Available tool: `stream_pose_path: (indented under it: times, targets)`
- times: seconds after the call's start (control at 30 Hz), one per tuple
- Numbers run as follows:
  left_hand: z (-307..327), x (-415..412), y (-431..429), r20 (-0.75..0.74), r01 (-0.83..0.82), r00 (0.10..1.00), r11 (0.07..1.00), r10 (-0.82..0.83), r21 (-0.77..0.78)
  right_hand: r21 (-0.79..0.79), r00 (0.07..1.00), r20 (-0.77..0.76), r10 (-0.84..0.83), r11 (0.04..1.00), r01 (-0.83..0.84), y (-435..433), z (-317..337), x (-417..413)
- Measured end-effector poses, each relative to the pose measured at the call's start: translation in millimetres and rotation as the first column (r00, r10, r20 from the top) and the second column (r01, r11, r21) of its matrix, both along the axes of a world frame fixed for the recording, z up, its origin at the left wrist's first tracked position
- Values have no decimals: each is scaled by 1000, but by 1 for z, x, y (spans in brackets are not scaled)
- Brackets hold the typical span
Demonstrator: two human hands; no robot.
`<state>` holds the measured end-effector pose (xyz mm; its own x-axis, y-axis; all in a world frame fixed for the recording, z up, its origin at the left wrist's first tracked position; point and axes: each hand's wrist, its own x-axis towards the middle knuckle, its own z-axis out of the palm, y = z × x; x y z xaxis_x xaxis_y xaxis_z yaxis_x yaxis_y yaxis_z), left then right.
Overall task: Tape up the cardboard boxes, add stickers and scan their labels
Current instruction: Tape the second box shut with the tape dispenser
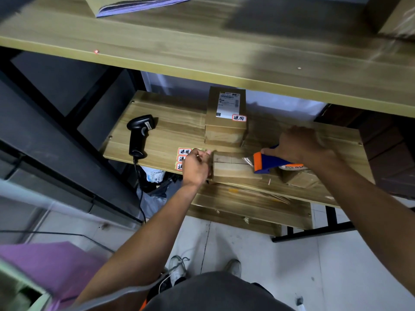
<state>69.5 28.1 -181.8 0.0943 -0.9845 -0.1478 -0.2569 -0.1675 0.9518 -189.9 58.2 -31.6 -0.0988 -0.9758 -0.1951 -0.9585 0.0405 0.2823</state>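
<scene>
Two hands work one small brown cardboard box (pixel 232 168) at the front edge of the wooden surface (pixel 173 129). Left hand (pixel 195 167) grips its left end. Right hand (pixel 298 146) grips a blue-and-orange tape dispenser (pixel 268 163) resting on its right end. Orange-bordered white stickers (pixel 183 153) sit just left of the box. Black handheld barcode scanner (pixel 139 133) lies further left. Behind is a labelled, stickered cardboard box stack (pixel 225 122).
</scene>
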Motion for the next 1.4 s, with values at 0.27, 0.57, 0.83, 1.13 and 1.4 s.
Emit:
stream_pose_path:
  times: [0.27,0.57,0.83,1.13,1.4]
  targets:
    - [35,-9,16,78,-2,997,992,12,-126,-3,1000,-4,11,1000,-12,3,-5,2]
    - [12,1,18,164,-36,985,998,43,-46,20,998,45,-39,999,38,4,-13,-2]
    - [14,-3,6,179,-13,984,1000,18,-26,12,999,33,-28,1000,27,2,-12,1]
    - [14,-6,9,173,-39,984,999,35,16,30,999,2,-32,999,32,0,-13,2]
    - [13,-5,17,156,-60,986,998,59,4,41,997,41,-69,997,67,1,-13,1]
